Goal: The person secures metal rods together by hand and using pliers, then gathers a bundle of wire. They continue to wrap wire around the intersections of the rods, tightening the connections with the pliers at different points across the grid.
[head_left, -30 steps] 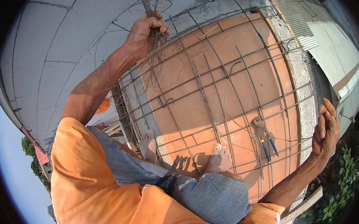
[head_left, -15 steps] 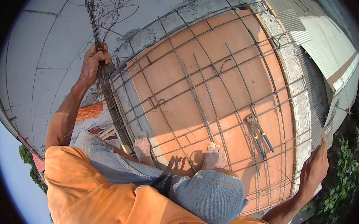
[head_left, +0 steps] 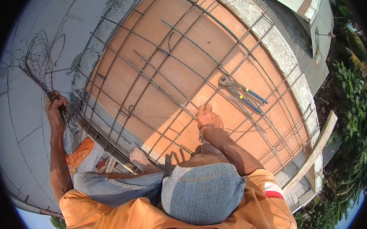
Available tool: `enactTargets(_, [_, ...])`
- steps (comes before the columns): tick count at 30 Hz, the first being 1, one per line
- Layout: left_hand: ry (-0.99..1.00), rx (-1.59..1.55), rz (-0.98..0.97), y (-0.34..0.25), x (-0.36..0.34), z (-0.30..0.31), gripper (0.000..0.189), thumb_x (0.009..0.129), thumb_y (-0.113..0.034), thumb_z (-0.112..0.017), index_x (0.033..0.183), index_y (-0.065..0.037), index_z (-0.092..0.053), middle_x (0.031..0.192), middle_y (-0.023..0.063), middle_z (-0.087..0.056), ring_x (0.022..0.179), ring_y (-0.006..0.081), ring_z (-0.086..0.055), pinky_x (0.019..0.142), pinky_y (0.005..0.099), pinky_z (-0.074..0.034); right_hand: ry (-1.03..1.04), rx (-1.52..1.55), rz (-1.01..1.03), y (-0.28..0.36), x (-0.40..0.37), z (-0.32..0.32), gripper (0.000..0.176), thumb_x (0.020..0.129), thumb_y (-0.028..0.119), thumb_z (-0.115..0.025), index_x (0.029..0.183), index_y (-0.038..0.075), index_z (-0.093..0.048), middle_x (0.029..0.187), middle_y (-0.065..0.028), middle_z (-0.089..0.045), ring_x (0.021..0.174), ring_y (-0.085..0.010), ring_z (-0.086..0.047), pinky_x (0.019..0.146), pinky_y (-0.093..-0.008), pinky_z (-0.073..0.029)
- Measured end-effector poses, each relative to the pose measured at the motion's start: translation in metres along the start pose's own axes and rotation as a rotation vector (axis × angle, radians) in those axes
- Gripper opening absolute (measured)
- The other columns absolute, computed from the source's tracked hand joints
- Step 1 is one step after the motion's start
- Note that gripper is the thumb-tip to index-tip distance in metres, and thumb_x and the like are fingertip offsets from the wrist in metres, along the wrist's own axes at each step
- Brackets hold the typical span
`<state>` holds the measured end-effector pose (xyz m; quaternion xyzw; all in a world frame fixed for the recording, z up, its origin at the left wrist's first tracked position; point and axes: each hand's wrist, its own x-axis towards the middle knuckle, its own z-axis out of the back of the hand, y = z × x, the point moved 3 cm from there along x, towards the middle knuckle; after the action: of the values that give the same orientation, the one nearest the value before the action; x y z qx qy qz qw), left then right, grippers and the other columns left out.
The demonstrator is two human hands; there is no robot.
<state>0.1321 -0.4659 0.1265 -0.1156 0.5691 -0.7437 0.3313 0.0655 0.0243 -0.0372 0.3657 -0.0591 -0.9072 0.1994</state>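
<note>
My left hand [head_left: 56,102] is closed around the lower end of a bundle of thin tie wire [head_left: 39,74], whose loose loops fan out above the fist over the grey roof. My right hand [head_left: 209,117] is down on the rebar grid [head_left: 162,90] in front of my knee, fingers curled at the end of a rough bar. The fingertips are partly hidden. Just beyond that hand, pincers [head_left: 226,81] with blue and yellow handles lie on the bars. Beneath the grid is an orange-brown panel [head_left: 187,40].
Rough concrete edging [head_left: 274,46] borders the panel. A wooden plank [head_left: 314,152] slants at the right, near trees [head_left: 350,94]. An orange cloth [head_left: 80,152] lies at the left by wood scraps. My bare foot [head_left: 139,158] stands at the panel's near edge.
My right hand has left the far right side and come down onto the rebar near my knee. My left hand still holds the wire bundle, now lower and farther left in view.
</note>
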Motion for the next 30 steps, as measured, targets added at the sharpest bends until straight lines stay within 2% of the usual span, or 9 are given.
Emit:
enactTargets(8, [0.031,0.056,-0.036,0.006,0.006,0.001,0.023,0.080,0.002,-0.048,0.101,-0.004,-0.055,0.072,0.0043,-0.053,0.068,0.0138,-0.048,0.072,0.0288,-0.042,0.130,-0.014,0.039,0.007,-0.027,0.030,0.024,0.086,0.009,-0.056,0.106,-0.005,-0.051,0.098,-0.0188,-0.063,0.083,-0.0299,-0.070,0.066,-0.0385,-0.058])
enactTargets(11, [0.039,0.038,-0.029,0.020,0.011,0.008,0.024,0.080,0.002,-0.048,0.102,-0.003,-0.054,0.073,0.0050,-0.054,0.069,0.0140,-0.048,0.073,0.0294,-0.042,0.012,-0.083,0.147,0.003,-0.040,0.065,0.025,0.084,0.008,-0.057,0.104,-0.006,-0.052,0.088,-0.0163,-0.063,0.076,-0.0280,-0.070,0.059,-0.0367,-0.057])
enactTargets(13, [0.025,0.008,-0.055,0.029,0.015,0.020,0.025,0.080,0.002,-0.047,0.103,-0.003,-0.054,0.073,0.0054,-0.054,0.069,0.0146,-0.049,0.073,0.0303,-0.043,-0.363,-0.010,0.382,0.000,-0.051,0.097,0.023,0.080,0.007,-0.057,0.099,-0.007,-0.054,0.077,-0.0142,-0.062,0.066,-0.0257,-0.069,0.051,-0.0358,-0.054])
enactTargets(15, [0.036,0.022,-0.048,0.014,0.009,0.011,0.024,0.080,0.000,-0.048,0.103,-0.002,-0.055,0.074,0.0056,-0.054,0.070,0.0151,-0.050,0.073,0.0308,-0.043,-0.296,-0.126,0.168,-0.001,-0.041,0.114,0.017,0.079,0.005,-0.056,0.093,-0.005,-0.054,0.072,-0.0141,-0.060,0.060,-0.0275,-0.067,0.050,-0.0381,-0.053])
enactTargets(17, [-0.045,0.033,-0.035,-0.016,-0.005,-0.011,0.022,0.080,0.000,-0.048,0.101,-0.002,-0.055,0.073,0.0056,-0.055,0.072,0.0156,-0.052,0.072,0.0308,-0.043,-0.373,-0.077,0.187,-0.009,-0.035,0.134,0.008,0.081,0.003,-0.055,0.088,-0.001,-0.051,0.073,-0.0173,-0.061,0.062,-0.0361,-0.065,0.054,-0.0428,-0.053])
enactTargets(18, [-0.020,0.058,-0.037,-0.020,-0.007,-0.008,0.024,0.083,-0.003,-0.049,0.105,-0.007,-0.056,0.072,0.0039,-0.057,0.070,0.0130,-0.054,0.051,0.0242,-0.038,-0.315,-0.125,0.161,-0.014,-0.030,0.139,0.006,0.083,0.002,-0.054,0.088,0.000,-0.051,0.074,-0.0192,-0.061,0.066,-0.0377,-0.065,0.054,-0.0440,-0.052])
enactTargets(23, [0.007,-0.054,-0.164,-0.039,-0.019,0.036,0.027,0.083,-0.003,-0.051,0.108,-0.011,-0.058,0.076,0.0065,-0.059,0.072,0.0149,-0.056,0.054,0.0269,-0.041,-0.394,-0.180,0.239,-0.040,-0.010,0.142,0.014,0.093,0.011,-0.052,0.093,-0.002,-0.055,0.081,-0.0263,-0.064,0.070,-0.0443,-0.062,0.056,-0.0501,-0.047])
enactTargets(26, [-0.190,-0.160,-0.101,-0.052,-0.041,0.058,0.019,0.080,-0.001,-0.050,0.097,-0.005,-0.058,0.072,0.0101,-0.064,0.068,0.0175,-0.061,0.057,0.0285,-0.048,-0.356,-0.256,0.204,-0.049,0.014,0.145,0.020,0.096,0.017,-0.051,0.098,-0.002,-0.057,0.082,-0.0276,-0.064,0.071,-0.0463,-0.061,0.058,-0.0528,-0.046])
enactTargets(30, [-0.239,-0.258,-0.237,-0.051,-0.059,0.082,0.026,0.080,0.002,-0.047,0.105,-0.002,-0.053,0.067,0.0103,-0.061,0.062,0.0178,-0.060,0.046,0.0253,-0.046,-0.280,-0.314,0.189,-0.077,0.071,0.139,0.022,0.095,0.019,-0.052,0.099,-0.002,-0.058,0.080,-0.0278,-0.064,0.073,-0.0471,-0.061,0.060,-0.0538,-0.046])
